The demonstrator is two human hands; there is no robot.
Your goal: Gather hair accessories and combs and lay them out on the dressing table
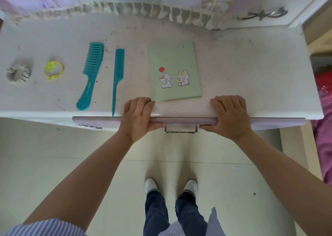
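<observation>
On the white dressing table (242,70) lie, from left to right, a grey-and-white scrunchie (18,73), a yellow hair tie (53,70), a teal wide-tooth comb (90,75) and a teal tail comb (117,77) whose tip pokes past the front edge. Both hands rest on the table's front edge over the lilac drawer front (179,121). My left hand (139,118) curls over the edge beside a green card's corner. My right hand (230,116) grips the edge farther right, thumb under the drawer front.
A pale green card with rabbit stickers (173,70) lies in the middle of the table. A metal drawer handle (180,128) hangs between my hands. A fringed cloth (125,7) lines the back. A pink fabric (323,128) shows at the right. Tiled floor below.
</observation>
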